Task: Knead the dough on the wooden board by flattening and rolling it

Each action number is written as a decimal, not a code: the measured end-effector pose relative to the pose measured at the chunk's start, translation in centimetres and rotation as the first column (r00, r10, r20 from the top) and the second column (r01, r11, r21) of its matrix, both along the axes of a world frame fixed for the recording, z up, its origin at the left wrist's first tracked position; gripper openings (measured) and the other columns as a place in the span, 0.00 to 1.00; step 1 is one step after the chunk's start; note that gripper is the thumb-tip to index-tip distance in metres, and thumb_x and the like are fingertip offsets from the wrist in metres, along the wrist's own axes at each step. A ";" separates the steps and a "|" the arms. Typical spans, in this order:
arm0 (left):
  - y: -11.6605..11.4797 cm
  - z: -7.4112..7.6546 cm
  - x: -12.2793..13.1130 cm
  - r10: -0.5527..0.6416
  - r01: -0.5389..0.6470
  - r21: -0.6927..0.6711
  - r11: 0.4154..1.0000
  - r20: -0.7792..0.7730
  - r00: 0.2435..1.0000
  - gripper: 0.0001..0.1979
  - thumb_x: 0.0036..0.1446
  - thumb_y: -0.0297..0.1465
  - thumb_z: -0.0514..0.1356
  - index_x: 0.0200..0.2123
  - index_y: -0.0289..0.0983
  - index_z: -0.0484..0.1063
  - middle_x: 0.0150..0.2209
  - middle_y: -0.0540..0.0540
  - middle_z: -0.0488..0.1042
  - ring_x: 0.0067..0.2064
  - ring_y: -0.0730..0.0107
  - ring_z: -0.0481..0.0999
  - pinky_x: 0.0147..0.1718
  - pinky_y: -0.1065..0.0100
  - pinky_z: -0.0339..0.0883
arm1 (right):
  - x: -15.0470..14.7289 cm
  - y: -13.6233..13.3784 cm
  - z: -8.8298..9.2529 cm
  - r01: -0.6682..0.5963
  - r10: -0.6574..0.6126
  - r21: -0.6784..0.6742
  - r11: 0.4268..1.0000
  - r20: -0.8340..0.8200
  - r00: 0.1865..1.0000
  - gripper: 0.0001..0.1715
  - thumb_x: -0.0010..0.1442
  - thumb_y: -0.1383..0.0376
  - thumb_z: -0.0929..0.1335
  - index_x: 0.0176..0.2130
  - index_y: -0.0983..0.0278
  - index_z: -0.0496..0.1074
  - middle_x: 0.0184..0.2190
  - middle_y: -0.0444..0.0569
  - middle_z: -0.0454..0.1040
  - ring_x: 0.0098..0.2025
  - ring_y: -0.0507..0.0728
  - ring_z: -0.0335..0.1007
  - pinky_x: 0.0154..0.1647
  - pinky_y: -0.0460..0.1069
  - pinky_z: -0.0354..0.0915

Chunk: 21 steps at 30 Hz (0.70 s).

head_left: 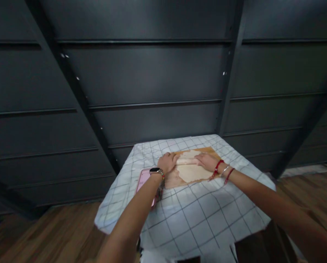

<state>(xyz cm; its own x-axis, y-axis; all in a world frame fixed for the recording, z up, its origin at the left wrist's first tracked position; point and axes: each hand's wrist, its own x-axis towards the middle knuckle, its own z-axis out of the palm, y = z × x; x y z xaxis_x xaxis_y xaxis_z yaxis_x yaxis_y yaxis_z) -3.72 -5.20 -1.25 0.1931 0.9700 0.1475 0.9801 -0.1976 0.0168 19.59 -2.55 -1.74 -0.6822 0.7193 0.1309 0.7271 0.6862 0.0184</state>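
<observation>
A pale rolling pin (187,161) lies across a flat, uneven sheet of dough (192,173) on a wooden board (208,150). My left hand (167,162) is closed on the pin's left end, with a dark watch and a beaded bracelet at the wrist. On the pin's right end rests my right hand (206,161), its fingers curled over it, with red and silver bracelets at the wrist. The dough spreads both beyond the pin and on the near side of it.
A pink phone (143,179) lies left of the board, partly behind my left forearm. The table has a white checked cloth (192,215). A dark panelled wall (152,73) stands behind it, and wooden floor (67,226) shows at both sides.
</observation>
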 end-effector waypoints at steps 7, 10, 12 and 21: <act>1.7 -0.2 -0.1 -0.055 0.052 0.107 0.993 0.026 0.998 0.21 0.67 0.37 0.37 0.53 0.38 0.63 0.46 0.41 0.70 0.48 0.63 0.70 0.41 0.67 0.64 | 2.9 1.9 3.1 -0.090 0.107 0.111 0.990 -0.158 0.982 0.19 0.62 0.65 0.61 0.48 0.71 0.72 0.46 0.59 0.72 0.48 0.59 0.67 0.53 0.53 0.61; 2.4 -0.4 0.7 -0.043 0.037 0.119 0.992 0.048 0.998 0.21 0.67 0.37 0.37 0.53 0.37 0.62 0.47 0.41 0.70 0.48 0.64 0.70 0.43 0.67 0.64 | 4.7 2.6 3.8 -0.142 0.139 -0.006 0.990 -0.176 0.974 0.20 0.61 0.62 0.61 0.47 0.69 0.73 0.44 0.57 0.74 0.46 0.59 0.69 0.51 0.53 0.63; 3.0 -0.9 1.5 -0.037 0.032 0.113 0.993 0.042 0.998 0.21 0.67 0.36 0.37 0.52 0.37 0.64 0.45 0.41 0.71 0.46 0.63 0.71 0.43 0.66 0.64 | 5.3 3.2 3.0 -0.118 0.097 -0.121 0.986 -0.168 0.981 0.23 0.61 0.60 0.61 0.50 0.68 0.72 0.48 0.57 0.72 0.49 0.59 0.68 0.52 0.53 0.63; 6.7 -1.7 2.5 0.085 -0.088 0.133 0.987 0.029 0.996 0.22 0.65 0.36 0.39 0.54 0.37 0.63 0.47 0.40 0.71 0.49 0.56 0.70 0.42 0.59 0.65 | 2.1 7.4 -1.1 0.204 -0.223 -0.114 0.972 -0.188 0.956 0.30 0.66 0.57 0.52 0.58 0.68 0.64 0.57 0.58 0.64 0.58 0.60 0.60 0.59 0.55 0.54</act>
